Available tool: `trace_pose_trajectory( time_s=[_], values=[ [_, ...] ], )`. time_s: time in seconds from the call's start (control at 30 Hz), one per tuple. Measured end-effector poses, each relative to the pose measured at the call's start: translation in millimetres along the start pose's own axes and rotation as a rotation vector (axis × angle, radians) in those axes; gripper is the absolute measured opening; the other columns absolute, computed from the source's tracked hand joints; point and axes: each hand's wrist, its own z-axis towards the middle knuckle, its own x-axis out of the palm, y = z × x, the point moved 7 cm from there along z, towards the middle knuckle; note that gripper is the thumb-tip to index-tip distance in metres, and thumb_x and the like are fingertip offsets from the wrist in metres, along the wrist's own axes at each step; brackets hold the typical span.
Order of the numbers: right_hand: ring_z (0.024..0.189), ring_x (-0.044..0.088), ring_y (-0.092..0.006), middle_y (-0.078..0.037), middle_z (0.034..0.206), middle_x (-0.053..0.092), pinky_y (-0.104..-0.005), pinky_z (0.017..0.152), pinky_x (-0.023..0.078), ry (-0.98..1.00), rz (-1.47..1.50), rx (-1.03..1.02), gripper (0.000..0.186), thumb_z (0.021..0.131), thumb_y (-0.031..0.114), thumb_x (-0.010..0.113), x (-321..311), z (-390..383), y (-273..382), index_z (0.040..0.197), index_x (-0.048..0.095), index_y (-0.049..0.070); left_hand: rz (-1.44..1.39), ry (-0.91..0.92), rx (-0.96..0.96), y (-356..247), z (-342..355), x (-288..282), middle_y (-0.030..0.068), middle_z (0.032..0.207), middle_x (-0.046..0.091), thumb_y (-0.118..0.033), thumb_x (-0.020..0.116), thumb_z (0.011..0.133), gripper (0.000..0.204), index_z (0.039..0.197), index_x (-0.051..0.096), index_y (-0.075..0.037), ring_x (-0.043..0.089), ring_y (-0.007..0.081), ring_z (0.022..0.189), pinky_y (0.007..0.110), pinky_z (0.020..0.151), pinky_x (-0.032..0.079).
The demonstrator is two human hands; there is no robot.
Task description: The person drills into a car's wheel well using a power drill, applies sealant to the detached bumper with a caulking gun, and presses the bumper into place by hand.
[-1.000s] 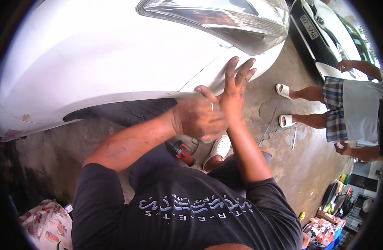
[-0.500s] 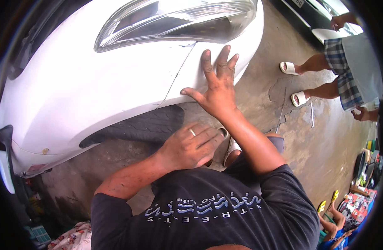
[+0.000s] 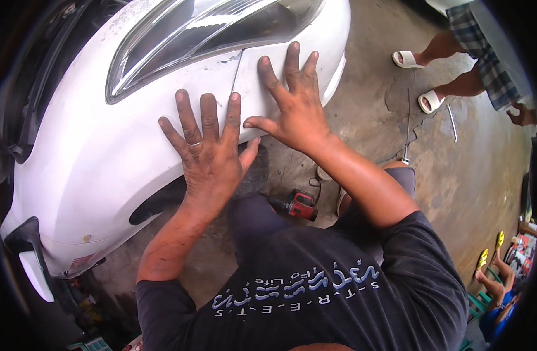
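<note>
Both palms rest against the white front corner of a car, below its headlight (image 3: pixel 221 35). My left hand (image 3: pixel 210 143), with a ring on one finger, lies spread on the fender (image 3: pixel 128 140), left of the seam. Across that seam, my right hand (image 3: pixel 294 105) is spread on the bumper (image 3: pixel 256 64), its thumb reaching toward the gap. Neither hand holds anything. A dark scuff mark shows near the top of the seam, close under the headlight. The tire (image 3: pixel 254 169) is partly hidden beneath the panel's edge.
A red and black power tool (image 3: pixel 302 205) lies on the floor by my legs. A long thin rod (image 3: pixel 408 123) and a short metal bar (image 3: pixel 452 123) lie to the right. A person in white sandals (image 3: pixel 430 101) stands there. Another person's legs (image 3: pixel 495 281) show at lower right.
My left hand has risen from near my chest and spread onto the fender. The right hand stays on the bumper, slightly shifted. My view has moved, and the power tool now shows.
</note>
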Motion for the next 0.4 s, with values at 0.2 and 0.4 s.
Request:
trace_pose_trajectory(
  time_s=[0.2, 0.4],
  values=[
    [0.151, 0.0, -0.0803, -0.03, 0.181, -0.011, -0.0833, 0.119, 0.026, -0.009, -0.019, -0.008, 0.125, 0.076, 0.073, 0.085, 3, 0, 0, 0.176, 0.02, 0.037, -0.083, 0.006, -0.111, -7, 0, -3, 0.0328, 0.175, 0.015, -0.051, 0.09, 0.084, 0.099, 0.168, 0.045, -0.026, -0.003, 0.0602, 0.163, 0.085, 0.122, 0.004],
    [0.15, 0.002, -0.0808, -0.031, 0.18, -0.007, -0.083, 0.12, 0.025, -0.02, -0.017, -0.012, 0.125, 0.077, 0.074, 0.084, 2, 1, 3, 0.177, 0.019, 0.037, -0.142, 0.031, -0.23, -11, -8, -6, 0.0358, 0.174, 0.015, -0.052, 0.09, 0.084, 0.099, 0.168, 0.045, -0.025, -0.003, 0.0609, 0.163, 0.084, 0.123, 0.004]
  ],
)
